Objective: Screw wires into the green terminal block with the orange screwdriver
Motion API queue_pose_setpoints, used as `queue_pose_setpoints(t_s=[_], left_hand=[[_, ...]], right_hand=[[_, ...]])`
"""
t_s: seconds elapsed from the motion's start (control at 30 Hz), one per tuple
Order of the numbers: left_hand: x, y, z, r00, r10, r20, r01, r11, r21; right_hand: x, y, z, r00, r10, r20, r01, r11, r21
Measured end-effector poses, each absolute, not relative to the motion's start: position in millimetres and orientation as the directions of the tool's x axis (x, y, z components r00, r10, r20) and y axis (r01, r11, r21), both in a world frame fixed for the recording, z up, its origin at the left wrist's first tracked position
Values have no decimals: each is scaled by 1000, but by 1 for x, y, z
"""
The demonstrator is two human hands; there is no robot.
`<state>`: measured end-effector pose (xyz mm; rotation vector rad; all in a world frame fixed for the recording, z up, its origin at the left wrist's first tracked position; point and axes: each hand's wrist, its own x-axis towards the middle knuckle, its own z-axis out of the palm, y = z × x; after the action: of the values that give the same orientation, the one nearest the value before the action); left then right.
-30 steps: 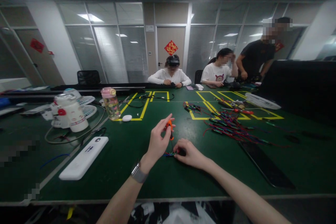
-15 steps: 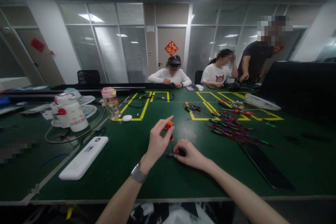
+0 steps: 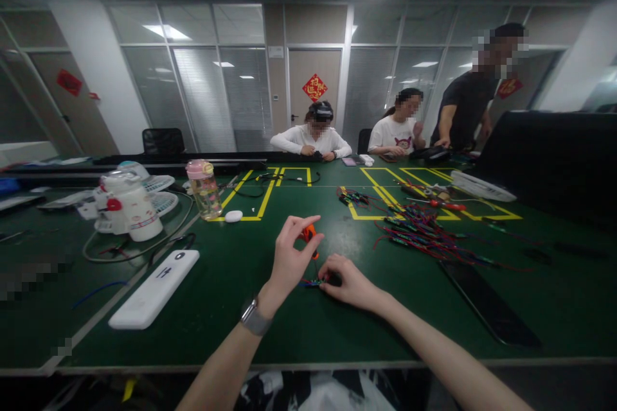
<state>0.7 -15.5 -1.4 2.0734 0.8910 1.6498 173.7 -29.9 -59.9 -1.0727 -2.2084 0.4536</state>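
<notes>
My left hand [image 3: 290,255] is closed around the orange and black handle of a screwdriver [image 3: 310,232], with the index finger stretched over its top. The screwdriver stands nearly upright, its thin shaft pointing down at a small green circuit board [image 3: 312,283] with wires on the table. My right hand [image 3: 351,282] rests on the table and pinches the board's right end between thumb and fingers. Those fingertips hide part of the board. Where exactly the screwdriver's tip touches is too small to make out.
A pile of wired boards [image 3: 419,228] lies right of my hands, near a black phone [image 3: 491,305] and red-handled pliers [image 3: 446,205]. To the left are a white power bank [image 3: 157,289], a pink-lidded bottle [image 3: 205,189] and a white jug [image 3: 137,209]. Several people are across the green table [image 3: 337,340].
My hands, the screwdriver and the board stay almost in place; the left fingers shift slightly. Across the table, the seated person at right has lowered a hand from the head.
</notes>
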Motion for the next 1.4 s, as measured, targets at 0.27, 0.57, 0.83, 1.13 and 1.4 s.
queue_pose_setpoints(t_s=[0.27,0.57,0.83,1.13,1.4], left_hand=[[3,-15,-5,281,730,623,75,-664,744],[1,-16,-3,265,707,656,133,-701,701],[1,-15,-3,195,675,711,240,-736,633],[3,-15,-3,150,685,712,232,-725,648],[2,-15,-7,255,736,627,65,-660,749]], right_hand=[[174,-29,-60,-466,800,377,580,598,-552],[174,-32,-58,-465,809,359,587,585,-560],[174,-29,-62,-464,801,378,576,597,-558],[174,-30,-60,-469,801,373,577,598,-557],[173,-29,-60,-474,800,368,577,597,-557]])
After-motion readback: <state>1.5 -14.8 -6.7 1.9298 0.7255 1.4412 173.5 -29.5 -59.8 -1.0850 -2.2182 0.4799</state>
